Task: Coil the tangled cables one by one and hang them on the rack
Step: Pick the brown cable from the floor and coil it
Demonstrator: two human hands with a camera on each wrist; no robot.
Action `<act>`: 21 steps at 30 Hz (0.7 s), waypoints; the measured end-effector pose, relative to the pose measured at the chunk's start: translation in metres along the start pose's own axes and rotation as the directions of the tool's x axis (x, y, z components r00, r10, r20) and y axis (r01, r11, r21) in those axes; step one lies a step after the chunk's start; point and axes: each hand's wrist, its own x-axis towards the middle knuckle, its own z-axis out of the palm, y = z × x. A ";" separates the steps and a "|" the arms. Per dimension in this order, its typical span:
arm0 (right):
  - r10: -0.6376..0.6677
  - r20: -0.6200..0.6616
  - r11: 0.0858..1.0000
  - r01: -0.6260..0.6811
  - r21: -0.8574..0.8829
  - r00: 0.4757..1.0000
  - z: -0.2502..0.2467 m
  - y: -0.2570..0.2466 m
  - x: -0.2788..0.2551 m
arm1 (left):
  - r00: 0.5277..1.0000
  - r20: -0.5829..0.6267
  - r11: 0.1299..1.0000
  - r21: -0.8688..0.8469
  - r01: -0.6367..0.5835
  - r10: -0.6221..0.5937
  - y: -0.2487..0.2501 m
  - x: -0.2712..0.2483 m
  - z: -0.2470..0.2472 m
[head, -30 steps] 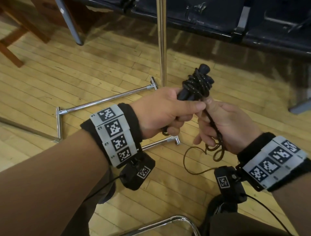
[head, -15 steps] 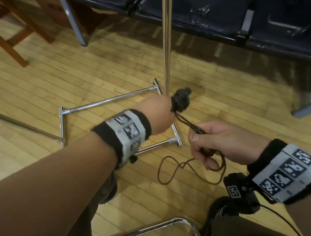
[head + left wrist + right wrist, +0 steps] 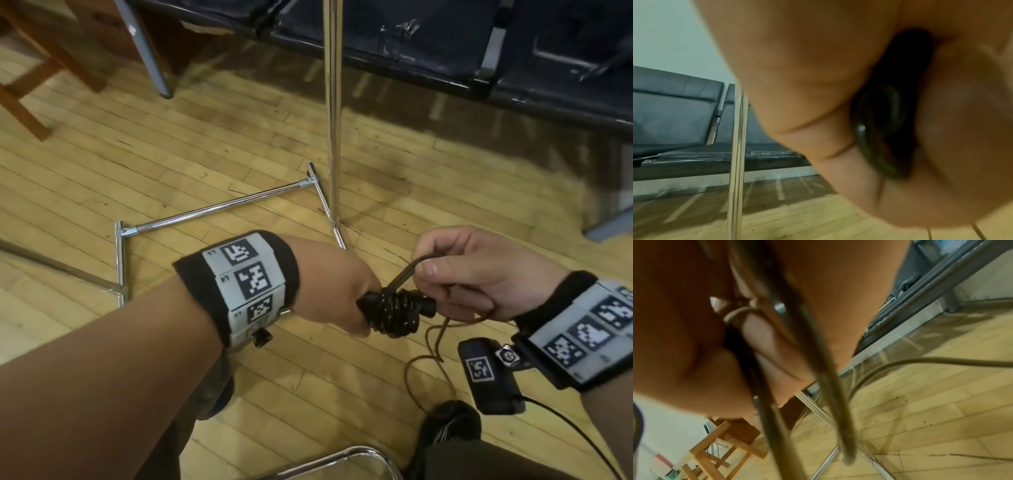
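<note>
Fingers of left hand curl tight round one end of a black cable bundle, fist seen from the back in head view; in left wrist view they wrap the dark bundle. Right hand pinches a brown cord strand btwn thumb and forefinger, just above the bundle; other fingers curled w/ loose cord in palm.

Rack: chrome upright pole w/ floor bars, behind the hands, nothing on the part in view.

Bundle: glossy black, wound in tight turns, knot-like, long axis approx horizontal, free end pointing to the right hand. Held mid-air between both hands, above floor. Loose cord hangs down from right hand in slack loops.

Wood plank floor, dark bench seats at back, wooden furniture legs far left.
</note>
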 end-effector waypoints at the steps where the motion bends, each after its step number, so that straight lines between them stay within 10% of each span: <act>1: 0.007 0.014 0.999 -0.006 -0.035 1.000 0.000 0.000 0.000 | 1.000 0.012 1.000 0.004 0.004 -0.004 0.000 0.002 0.001; 5: 0.048 -0.058 0.968 -0.061 -0.243 0.997 0.003 0.005 0.001 | 0.997 0.067 0.999 -0.005 -0.032 0.032 -0.002 0.007 0.006; 10: 0.003 -0.147 0.986 -0.027 -0.167 0.989 0.006 0.008 0.008 | 0.963 -0.064 0.762 -0.598 -0.248 0.263 -0.009 -0.007 -0.009; 21: 0.265 -0.215 0.726 -0.341 -0.597 0.940 0.010 0.030 0.022 | 0.965 -0.226 0.539 -0.834 -0.120 -0.134 -0.044 0.002 -0.021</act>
